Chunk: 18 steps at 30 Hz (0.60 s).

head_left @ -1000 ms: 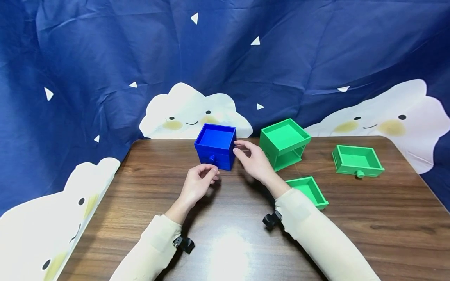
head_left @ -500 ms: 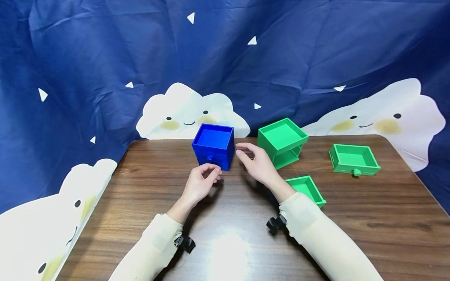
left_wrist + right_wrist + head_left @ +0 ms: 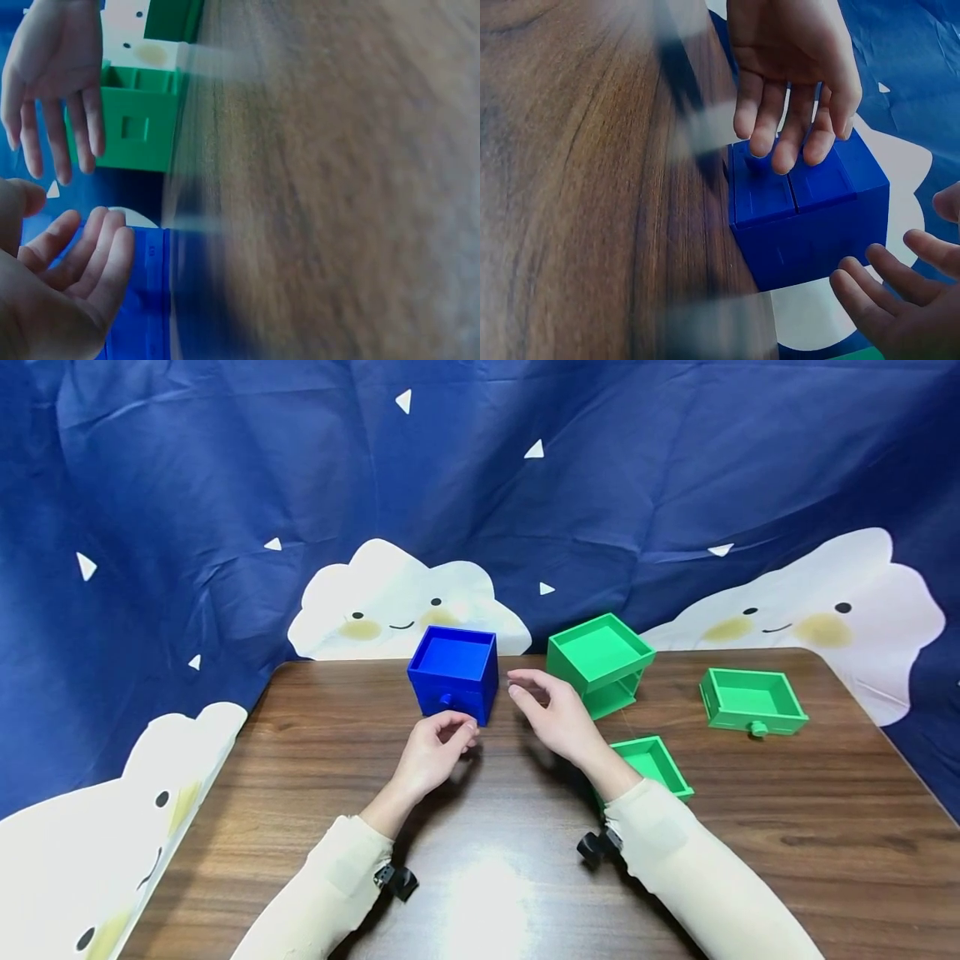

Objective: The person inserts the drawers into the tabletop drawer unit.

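Note:
A small blue cabinet (image 3: 444, 683) with a round knob stands at the table's back, its shallow tray top facing up. My left hand (image 3: 429, 753) hovers just in front of it, fingers loosely bent and holding nothing. Off the cabinet's right side is my right hand (image 3: 558, 718), with fingers relaxed and apart from the blue wall. In the right wrist view the blue cabinet (image 3: 810, 244) shows two drawer fronts fitted flush, with the left hand (image 3: 795, 90) over them. A green cabinet frame (image 3: 567, 668) with an open front sits right of my right hand.
One green drawer (image 3: 731, 722) with a knob lies at the back right. Another green drawer (image 3: 678, 772) lies nearer, partly hidden by my right forearm. A blue cloth (image 3: 600, 485) with white clouds hangs behind the wooden table (image 3: 525, 827).
My right hand has drawn back from the blue cabinet's side, to the right and slightly nearer. The left hand has shifted slightly right of the knob. The view has turned a little.

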Available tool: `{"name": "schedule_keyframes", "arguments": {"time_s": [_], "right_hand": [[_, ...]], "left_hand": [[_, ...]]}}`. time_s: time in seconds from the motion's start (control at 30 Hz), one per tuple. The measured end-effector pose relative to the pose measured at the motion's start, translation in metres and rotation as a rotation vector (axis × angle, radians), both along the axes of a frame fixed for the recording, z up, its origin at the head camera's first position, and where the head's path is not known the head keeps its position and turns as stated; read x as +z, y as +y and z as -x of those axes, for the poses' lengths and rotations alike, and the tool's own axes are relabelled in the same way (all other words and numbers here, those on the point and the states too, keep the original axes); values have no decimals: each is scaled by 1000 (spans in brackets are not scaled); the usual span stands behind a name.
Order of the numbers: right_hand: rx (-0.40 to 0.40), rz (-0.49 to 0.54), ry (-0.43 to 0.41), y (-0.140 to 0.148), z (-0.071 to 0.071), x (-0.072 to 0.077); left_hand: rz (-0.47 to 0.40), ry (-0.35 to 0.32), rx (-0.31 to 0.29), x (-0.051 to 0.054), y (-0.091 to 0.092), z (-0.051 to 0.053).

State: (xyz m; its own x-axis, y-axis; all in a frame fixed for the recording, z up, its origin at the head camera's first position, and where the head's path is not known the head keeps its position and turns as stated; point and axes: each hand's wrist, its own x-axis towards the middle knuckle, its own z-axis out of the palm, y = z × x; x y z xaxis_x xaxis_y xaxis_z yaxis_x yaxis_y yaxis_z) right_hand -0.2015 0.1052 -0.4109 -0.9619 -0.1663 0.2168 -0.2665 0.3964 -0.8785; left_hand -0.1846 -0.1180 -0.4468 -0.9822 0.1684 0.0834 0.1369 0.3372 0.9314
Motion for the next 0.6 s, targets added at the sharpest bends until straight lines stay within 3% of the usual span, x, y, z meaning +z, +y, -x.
{"name": "schedule_keyframes", "arguments": {"time_s": [0.6], "right_hand": [[-4, 6, 1, 20, -14, 11]], "left_hand": [[-62, -20, -71, 4, 6, 5]]}}
